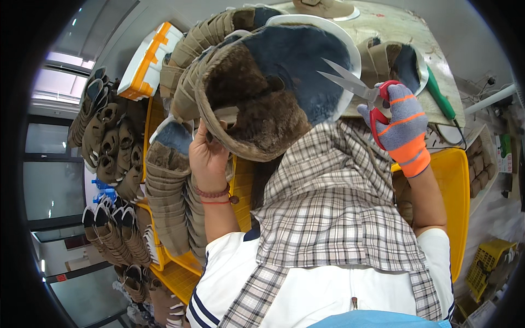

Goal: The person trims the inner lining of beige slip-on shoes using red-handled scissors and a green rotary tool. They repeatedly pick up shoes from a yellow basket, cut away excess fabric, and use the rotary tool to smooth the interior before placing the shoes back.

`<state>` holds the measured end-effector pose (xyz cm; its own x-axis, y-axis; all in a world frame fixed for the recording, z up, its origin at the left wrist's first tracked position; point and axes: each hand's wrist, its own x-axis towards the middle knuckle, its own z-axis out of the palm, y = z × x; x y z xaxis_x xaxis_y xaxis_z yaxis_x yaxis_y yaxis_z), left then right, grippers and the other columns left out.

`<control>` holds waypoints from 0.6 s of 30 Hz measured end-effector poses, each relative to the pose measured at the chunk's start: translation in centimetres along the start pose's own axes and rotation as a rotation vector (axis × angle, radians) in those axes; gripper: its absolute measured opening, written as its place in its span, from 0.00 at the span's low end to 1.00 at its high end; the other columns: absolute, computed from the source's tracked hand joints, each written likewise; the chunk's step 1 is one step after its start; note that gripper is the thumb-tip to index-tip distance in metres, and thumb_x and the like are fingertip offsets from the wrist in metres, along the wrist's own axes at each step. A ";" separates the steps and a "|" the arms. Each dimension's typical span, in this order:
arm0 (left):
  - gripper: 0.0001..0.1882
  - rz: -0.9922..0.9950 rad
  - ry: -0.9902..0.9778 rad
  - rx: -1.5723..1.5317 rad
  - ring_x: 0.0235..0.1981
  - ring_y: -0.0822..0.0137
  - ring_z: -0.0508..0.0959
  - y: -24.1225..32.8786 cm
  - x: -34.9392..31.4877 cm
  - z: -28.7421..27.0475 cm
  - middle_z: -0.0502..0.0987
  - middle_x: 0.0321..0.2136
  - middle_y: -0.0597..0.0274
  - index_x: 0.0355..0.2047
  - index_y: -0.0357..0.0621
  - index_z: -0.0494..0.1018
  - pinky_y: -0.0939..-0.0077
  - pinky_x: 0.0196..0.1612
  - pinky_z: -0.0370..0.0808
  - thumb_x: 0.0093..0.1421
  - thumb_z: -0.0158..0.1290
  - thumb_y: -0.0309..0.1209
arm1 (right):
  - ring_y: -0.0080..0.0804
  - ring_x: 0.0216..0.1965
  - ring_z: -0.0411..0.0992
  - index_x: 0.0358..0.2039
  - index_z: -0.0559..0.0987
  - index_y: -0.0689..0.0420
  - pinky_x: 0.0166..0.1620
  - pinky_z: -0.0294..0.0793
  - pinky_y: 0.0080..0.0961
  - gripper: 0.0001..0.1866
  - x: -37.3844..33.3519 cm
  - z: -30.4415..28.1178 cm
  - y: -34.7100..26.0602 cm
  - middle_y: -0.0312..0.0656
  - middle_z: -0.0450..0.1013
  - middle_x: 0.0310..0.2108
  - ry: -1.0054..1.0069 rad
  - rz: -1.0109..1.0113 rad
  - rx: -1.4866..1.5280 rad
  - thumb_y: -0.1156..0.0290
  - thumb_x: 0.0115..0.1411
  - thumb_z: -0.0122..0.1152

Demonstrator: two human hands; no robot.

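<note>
My bare left hand grips the near rim of a brown boot upper. It has a fuzzy brown lining, a dark blue inner sole and a white edge, and it sits at the near end of a nested row. My right hand, in a grey and orange striped glove, is closed round red-handled scissors. Their blades are parted and point left, over the blue part of the upper. I cannot tell whether they touch it.
Another nested stack of uppers hangs down at the left by yellow crates. On the worktable are more uppers and a green-handled corded tool. A white and orange box stands far left, a yellow bin right.
</note>
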<state>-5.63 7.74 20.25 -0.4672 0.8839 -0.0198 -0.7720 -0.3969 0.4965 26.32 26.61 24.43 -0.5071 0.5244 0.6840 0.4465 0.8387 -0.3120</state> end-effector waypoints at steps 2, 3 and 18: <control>0.07 -0.084 -0.043 -0.076 0.40 0.62 0.75 0.0 -0.9 -1.3 0.76 0.34 0.54 0.35 0.36 0.72 0.64 0.44 0.75 0.58 0.52 0.26 | 0.26 0.25 0.66 0.35 0.72 0.61 0.29 0.68 0.18 0.20 -0.5 -0.1 -1.2 0.39 0.67 0.25 -0.038 0.049 0.024 0.72 0.43 0.72; 0.07 -0.118 -0.035 -0.114 0.40 0.61 0.75 -0.2 -1.1 -1.5 0.76 0.35 0.55 0.36 0.36 0.72 0.64 0.44 0.74 0.58 0.52 0.26 | 0.24 0.25 0.65 0.35 0.72 0.61 0.29 0.68 0.18 0.20 -0.7 0.0 -1.5 0.38 0.67 0.25 -0.035 0.092 0.111 0.72 0.43 0.71; 0.09 -0.290 -0.165 0.282 0.40 0.72 0.73 -18.1 3.3 8.1 0.74 0.39 0.62 0.41 0.40 0.68 0.76 0.47 0.69 0.65 0.43 0.30 | 0.28 0.17 0.66 0.33 0.71 0.61 0.23 0.67 0.25 0.16 -3.1 1.1 -1.6 0.42 0.68 0.18 0.198 0.338 0.441 0.68 0.49 0.67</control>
<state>10.33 19.87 18.25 -0.1556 0.9856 -0.0662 -0.7028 -0.0634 0.7086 26.32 23.76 22.06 -0.2238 0.7712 0.5960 0.1890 0.6342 -0.7497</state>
